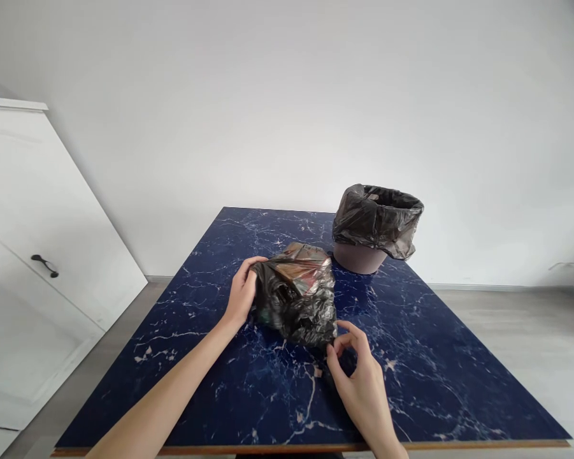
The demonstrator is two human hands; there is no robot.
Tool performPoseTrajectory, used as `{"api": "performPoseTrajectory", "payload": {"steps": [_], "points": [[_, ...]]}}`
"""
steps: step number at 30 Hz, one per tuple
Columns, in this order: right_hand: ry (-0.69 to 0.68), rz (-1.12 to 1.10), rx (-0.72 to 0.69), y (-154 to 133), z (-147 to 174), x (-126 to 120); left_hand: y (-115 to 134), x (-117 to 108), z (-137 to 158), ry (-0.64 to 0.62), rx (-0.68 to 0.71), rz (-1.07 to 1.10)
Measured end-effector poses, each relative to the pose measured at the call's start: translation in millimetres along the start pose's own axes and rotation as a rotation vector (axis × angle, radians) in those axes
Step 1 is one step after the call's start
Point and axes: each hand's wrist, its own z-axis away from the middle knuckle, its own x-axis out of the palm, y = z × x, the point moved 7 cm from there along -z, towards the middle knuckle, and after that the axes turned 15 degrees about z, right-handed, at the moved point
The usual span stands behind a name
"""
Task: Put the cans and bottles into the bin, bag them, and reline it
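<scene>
A filled black garbage bag [299,296] lies in the middle of the blue table, its thin plastic crumpled and shiny. Reddish and tan contents show dimly through its upper part; what they are I cannot make out. My left hand [243,292] is closed around the bag's left side, with the fingertips partly hidden by the plastic. At the bag's lower right corner, the thumb and index finger of my right hand [358,366] pinch its edge. Behind and to the right stands a trash bin [360,258] with a black liner [377,223] folded over its rim.
The dark blue marble-patterned table [248,395] has a wooden front edge nearest me. A white cabinet [38,210] with a black handle stands to the left. Beyond the table rises a pale wall [277,102], and grey floor [516,319] shows at right.
</scene>
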Motion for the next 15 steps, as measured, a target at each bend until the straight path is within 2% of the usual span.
{"api": "performPoseTrajectory", "payload": {"steps": [7, 11, 15], "points": [[-0.012, 0.026, 0.134, 20.9, -1.2, 4.3, -32.6, -29.4, -10.7, 0.141, -0.095, 0.199], [0.105, 0.038, 0.059, 6.7, -0.5, -11.6, -39.2, -32.4, -12.4, 0.158, -0.114, 0.190], [0.210, 0.002, -0.076, -19.0, 0.9, -25.6, -25.5, -20.8, -11.4, 0.094, -0.078, 0.091]]}}
